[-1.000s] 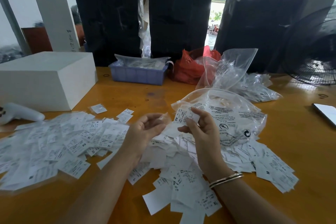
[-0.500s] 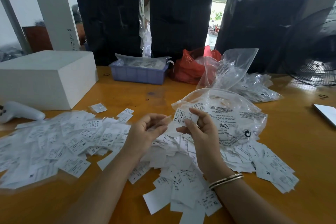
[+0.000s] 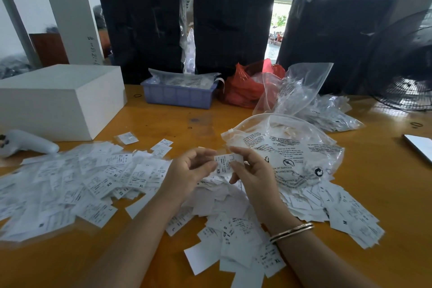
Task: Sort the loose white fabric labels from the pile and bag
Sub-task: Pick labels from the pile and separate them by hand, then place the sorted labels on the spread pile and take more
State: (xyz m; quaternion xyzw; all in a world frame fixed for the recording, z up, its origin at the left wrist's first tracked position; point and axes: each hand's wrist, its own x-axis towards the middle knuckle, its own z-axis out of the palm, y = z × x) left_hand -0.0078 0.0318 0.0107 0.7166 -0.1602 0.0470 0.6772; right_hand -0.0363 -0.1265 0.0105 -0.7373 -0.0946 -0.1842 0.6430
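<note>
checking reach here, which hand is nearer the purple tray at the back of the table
Left. The left hand sits almost straight in front of the purple tray; the right hand is farther right, by the printed clear bag.

Both hands (image 3: 223, 170) pinching XS label (image 3: 225, 163) above label pile (image 3: 224, 213), bag (image 3: 292, 154) just behind.
</note>
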